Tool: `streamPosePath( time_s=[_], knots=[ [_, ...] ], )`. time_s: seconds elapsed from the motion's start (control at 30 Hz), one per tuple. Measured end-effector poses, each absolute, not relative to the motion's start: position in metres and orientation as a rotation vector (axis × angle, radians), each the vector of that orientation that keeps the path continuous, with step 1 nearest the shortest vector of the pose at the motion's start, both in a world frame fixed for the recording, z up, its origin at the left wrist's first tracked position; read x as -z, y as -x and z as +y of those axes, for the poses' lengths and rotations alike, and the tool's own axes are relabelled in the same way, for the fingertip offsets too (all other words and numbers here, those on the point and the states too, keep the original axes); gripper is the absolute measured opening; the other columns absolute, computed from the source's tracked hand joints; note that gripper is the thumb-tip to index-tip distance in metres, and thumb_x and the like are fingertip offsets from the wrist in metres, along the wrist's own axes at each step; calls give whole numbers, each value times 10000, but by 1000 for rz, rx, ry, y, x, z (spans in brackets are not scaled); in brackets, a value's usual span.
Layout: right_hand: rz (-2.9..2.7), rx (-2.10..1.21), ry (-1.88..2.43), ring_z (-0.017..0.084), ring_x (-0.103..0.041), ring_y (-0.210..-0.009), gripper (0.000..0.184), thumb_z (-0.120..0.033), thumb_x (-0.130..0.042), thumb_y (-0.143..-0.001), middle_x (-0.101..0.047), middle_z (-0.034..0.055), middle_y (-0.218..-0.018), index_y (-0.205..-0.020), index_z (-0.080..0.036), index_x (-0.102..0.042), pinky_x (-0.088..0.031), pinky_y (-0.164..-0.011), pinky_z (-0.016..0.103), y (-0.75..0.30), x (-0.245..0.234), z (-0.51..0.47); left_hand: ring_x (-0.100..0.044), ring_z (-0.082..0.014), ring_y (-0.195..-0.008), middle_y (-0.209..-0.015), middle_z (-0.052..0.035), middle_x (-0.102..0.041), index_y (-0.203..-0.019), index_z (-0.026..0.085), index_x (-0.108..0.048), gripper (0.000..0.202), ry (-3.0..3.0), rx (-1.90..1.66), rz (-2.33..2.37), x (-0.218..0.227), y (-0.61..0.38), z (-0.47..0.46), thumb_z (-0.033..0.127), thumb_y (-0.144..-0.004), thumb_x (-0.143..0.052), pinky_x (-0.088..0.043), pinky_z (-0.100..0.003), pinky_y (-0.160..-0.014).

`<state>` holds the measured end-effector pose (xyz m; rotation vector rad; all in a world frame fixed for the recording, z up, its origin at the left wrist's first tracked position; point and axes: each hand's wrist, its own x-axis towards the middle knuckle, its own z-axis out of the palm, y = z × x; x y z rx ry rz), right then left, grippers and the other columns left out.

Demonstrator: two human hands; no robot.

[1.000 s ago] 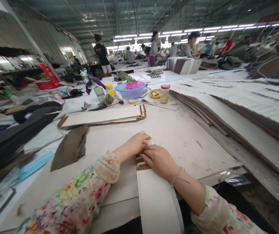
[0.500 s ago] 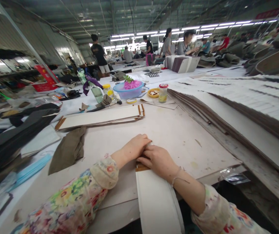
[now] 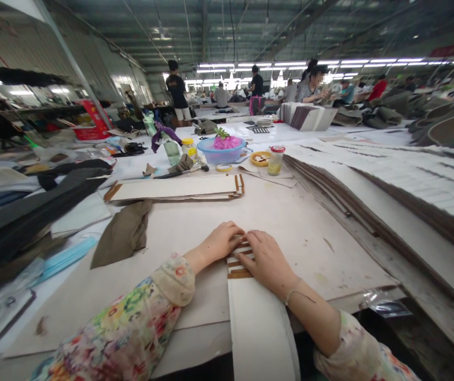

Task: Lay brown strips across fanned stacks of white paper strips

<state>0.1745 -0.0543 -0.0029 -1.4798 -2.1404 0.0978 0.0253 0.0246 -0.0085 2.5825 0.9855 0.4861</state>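
A long white card strip (image 3: 256, 328) with brown bands at its far end lies on the table's near edge and hangs over it toward me. My left hand (image 3: 219, 242) rests on the strip's far left corner, fingers curled down onto the brown bands. My right hand (image 3: 265, 258) lies flat over the same end, fingers stretched out and pressing it to the board. Both hands meet at the banded end. A stack of similar white strips (image 3: 175, 188) lies crosswise farther back.
An olive cloth (image 3: 126, 233) lies left of my hands. Dark strips (image 3: 32, 206) pile at the left. Long stacks of board (image 3: 389, 180) run along the right. A blue bowl (image 3: 221, 150), jars and a yellow dish stand behind. Several people work at far tables.
The camera has shifted a little right. My hands have slid slightly apart on the strip's end, showing more of the brown bands between them.
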Motion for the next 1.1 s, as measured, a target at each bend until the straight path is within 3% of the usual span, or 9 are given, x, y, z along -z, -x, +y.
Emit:
streamPosePath(
  time_s=[0.13,0.23,0.77,1.1],
  knots=[
    [-2160,-29,1581,273,-435,-1088,556,-415,-558,-749,-503,154,-1176,-1194,-109,-425,-323,-926,416,-176,9,-48,-513,-177,-895,-928,-55,-567,-983,155,-592,228,-2526,-548,1056,13,-12,25,239,-774,-561,-406,-296,-833],
    [-2228,-43,1609,279,-431,-1097,615,-490,-532,-749,-501,163,-1182,-1208,-94,-424,-301,-944,418,-177,12,-39,-517,-169,-889,-920,-51,-572,-963,150,-592,219,-2510,-570,1056,14,-9,24,240,-765,-574,-412,-283,-827],
    [-2424,-58,1565,228,-521,-867,368,-483,-507,-786,-571,91,-861,-957,-167,-583,-391,-792,330,-169,-1,-30,-491,-170,-863,-870,-36,-538,-813,158,-591,80,-2537,-555,1031,12,-12,21,211,-786,-537,-403,-284,-788],
    [-2435,-113,1450,230,-492,-941,377,-446,-494,-809,-556,101,-956,-1048,-160,-551,-388,-836,347,-171,2,-30,-495,-170,-902,-926,-43,-557,-922,165,-576,177,-2516,-584,1019,14,10,23,249,-766,-580,-398,-284,-817]
  ],
)
